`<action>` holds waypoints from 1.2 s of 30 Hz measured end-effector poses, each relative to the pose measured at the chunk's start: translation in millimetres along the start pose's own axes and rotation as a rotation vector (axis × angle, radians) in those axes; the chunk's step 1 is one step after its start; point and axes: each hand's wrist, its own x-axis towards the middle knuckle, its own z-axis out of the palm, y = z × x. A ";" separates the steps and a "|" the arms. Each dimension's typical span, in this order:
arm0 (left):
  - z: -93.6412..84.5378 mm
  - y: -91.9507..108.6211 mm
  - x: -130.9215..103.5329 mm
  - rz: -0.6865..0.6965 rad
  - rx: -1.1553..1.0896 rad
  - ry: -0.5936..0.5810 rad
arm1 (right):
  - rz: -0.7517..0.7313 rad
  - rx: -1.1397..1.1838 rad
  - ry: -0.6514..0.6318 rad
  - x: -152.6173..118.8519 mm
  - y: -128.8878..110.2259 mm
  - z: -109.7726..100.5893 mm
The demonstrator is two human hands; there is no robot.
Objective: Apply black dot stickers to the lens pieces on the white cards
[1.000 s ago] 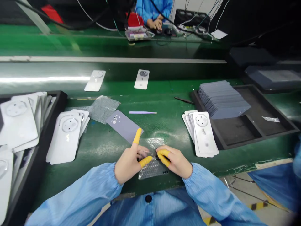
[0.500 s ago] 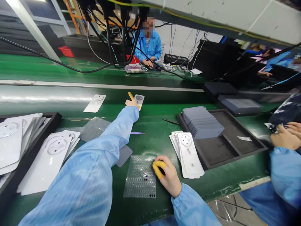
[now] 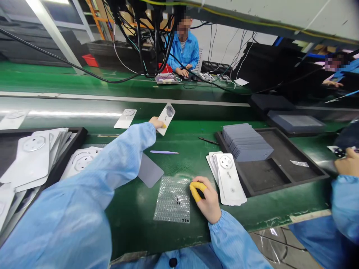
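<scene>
My left hand [image 3: 156, 122], stretched out over the far side of the bench, grips a white phone back cover [image 3: 166, 120] by its lower edge; a round dark camera ring is at its top. My right hand [image 3: 208, 200] wears yellow finger cots, and its thumb and forefinger meet in a pinch. Anything between those tips is too small to make out. Just left of it lies a sheet of bubble wrap [image 3: 168, 209] with several small black round pieces. Beyond the sheet are a grey card [image 3: 151, 172] and purple tweezers [image 3: 164, 152].
A small stack of white covers [image 3: 231, 186] lies beside a black tray [image 3: 283, 186] holding grey cards [image 3: 244, 144]. More covers [image 3: 32, 160] fill a tray at left. Another cover [image 3: 126, 118] lies on the far strip. A co-worker's hand [image 3: 347, 162] is at right.
My left hand has lifted the phone back cover off the far strip and drawn it slightly nearer, tilted. My right hand keeps its pinch beside the bubble wrap. The view has shifted slightly.
</scene>
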 end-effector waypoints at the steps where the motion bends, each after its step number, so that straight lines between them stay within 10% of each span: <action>1: 0.9 -1.8 -21.0 -0.035 -0.076 -0.055 | 0.004 -0.012 0.022 3.8 -2.9 -1.5; 7: 30.7 -38.8 -184.7 -0.187 -0.655 -0.298 | -0.109 -0.103 0.168 43.5 -25.8 11.2; 11: 47.8 -52.2 -247.0 -0.326 -1.006 -0.421 | -0.138 -0.087 0.098 48.4 -33.6 29.4; 20: 51.4 -46.9 -254.1 -0.321 -0.993 -0.129 | -0.282 -0.095 -0.235 30.7 -42.1 30.7; 36: 49.8 -51.7 -265.6 -0.103 -0.802 -0.098 | -0.257 -0.049 -0.168 28.1 -47.3 27.2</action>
